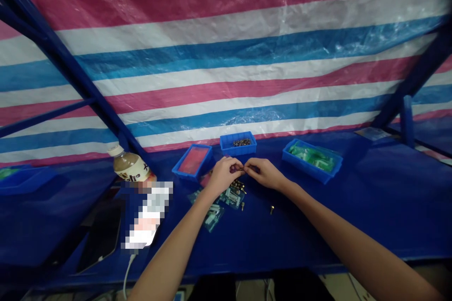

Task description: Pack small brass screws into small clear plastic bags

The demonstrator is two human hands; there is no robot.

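Observation:
My left hand (225, 172) and my right hand (264, 172) meet over the middle of the blue table (254, 240). Their fingertips pinch together around something small and dark, too tiny to name. Below the left hand lie small clear packets (213, 216) with pale parts inside, and a little heap of brass-coloured screws (238, 185). One loose brass screw (242, 206) rests in front of the heap. Another brass screw (271, 209) lies apart, nearer the right forearm.
Behind the hands stands a blue bin (238, 150) of small metal pieces. A bin with pink contents (192, 161) is left, one with green packets (312, 159) right. A drink bottle (131, 165), a blurred-out device with a cable (127, 270) and a dark tablet (100, 237) occupy the left.

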